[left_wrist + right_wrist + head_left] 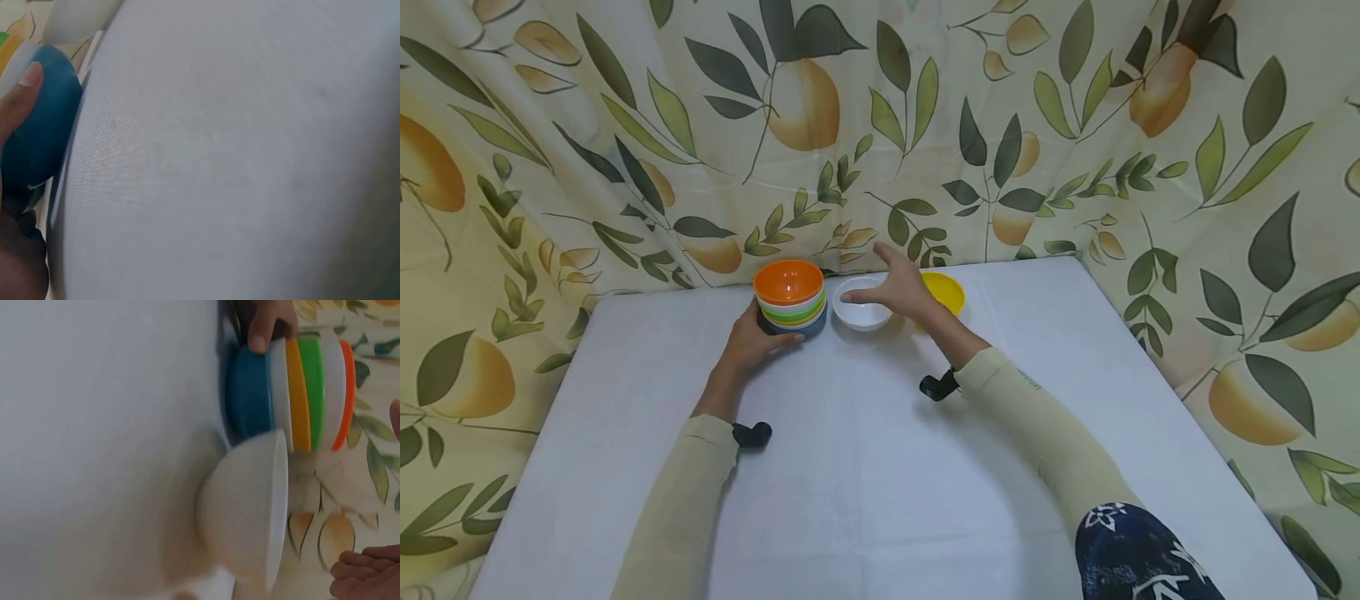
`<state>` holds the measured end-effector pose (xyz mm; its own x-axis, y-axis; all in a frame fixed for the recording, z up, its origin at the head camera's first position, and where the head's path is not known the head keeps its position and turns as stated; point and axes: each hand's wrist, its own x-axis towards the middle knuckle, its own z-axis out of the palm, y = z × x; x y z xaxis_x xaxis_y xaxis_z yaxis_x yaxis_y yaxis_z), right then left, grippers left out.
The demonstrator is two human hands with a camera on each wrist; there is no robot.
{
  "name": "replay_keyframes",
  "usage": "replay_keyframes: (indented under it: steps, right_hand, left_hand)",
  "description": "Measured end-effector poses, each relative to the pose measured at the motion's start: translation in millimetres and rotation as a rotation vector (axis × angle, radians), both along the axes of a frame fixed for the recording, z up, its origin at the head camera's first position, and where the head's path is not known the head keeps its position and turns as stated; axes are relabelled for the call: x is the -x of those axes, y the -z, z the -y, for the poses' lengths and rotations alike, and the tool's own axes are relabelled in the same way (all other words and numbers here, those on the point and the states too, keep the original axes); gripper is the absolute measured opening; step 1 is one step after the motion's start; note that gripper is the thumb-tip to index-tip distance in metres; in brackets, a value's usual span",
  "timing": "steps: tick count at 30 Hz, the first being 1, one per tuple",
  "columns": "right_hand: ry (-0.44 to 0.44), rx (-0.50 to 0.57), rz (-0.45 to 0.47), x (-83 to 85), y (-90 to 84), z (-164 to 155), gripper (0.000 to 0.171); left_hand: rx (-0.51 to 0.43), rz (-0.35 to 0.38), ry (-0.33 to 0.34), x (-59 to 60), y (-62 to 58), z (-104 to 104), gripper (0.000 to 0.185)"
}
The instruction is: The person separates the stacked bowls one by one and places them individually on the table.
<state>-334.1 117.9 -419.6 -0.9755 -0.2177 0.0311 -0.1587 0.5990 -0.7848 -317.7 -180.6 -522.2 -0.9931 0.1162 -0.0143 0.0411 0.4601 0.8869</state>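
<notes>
A stack of nested bowls (790, 298) stands near the table's back edge, orange on top and blue at the bottom, with white, green and yellow rims between. My left hand (747, 340) grips the stack low on its left side, the thumb across the blue bowl (53, 119). Just right of the stack sits a single white bowl (859, 318), seen from the side in the right wrist view. Above it my right hand (901, 287) is held with fingers and thumb spread apart, holding nothing. Behind that hand, a yellow bowl (947, 290) is partly hidden.
A white cloth covers the table (850, 467). Directly behind the back edge hangs a curtain (820, 192) printed with fruit and leaves. Each wrist carries a small black camera mount (752, 435).
</notes>
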Motion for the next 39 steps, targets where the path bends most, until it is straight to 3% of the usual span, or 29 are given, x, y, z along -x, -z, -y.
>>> replay_keyframes:
  steps: [8, 14, 23, 39]
  right_hand:
    - [-0.15, -0.091, -0.005, 8.0, -9.2, 54.2, 0.112]
    - [-0.167, -0.085, 0.041, 11.3, -11.0, 76.2, 0.111]
    - [-0.187, -0.085, 0.038, 18.5, -1.1, 88.4, 0.098]
    - [-0.195, -0.092, 0.036, 22.1, -0.2, 93.7, 0.097]
  left_hand:
    - [0.02, 0.004, 0.011, 1.1, -1.1, 2.7, 0.117]
    - [0.042, -0.01, 0.027, 3.4, -0.8, 3.6, 0.115]
    - [0.046, -0.017, 0.036, 2.9, -1.3, 5.4, 0.114]
    - [0.027, -0.035, 0.043, 2.4, 0.2, 6.0, 0.111]
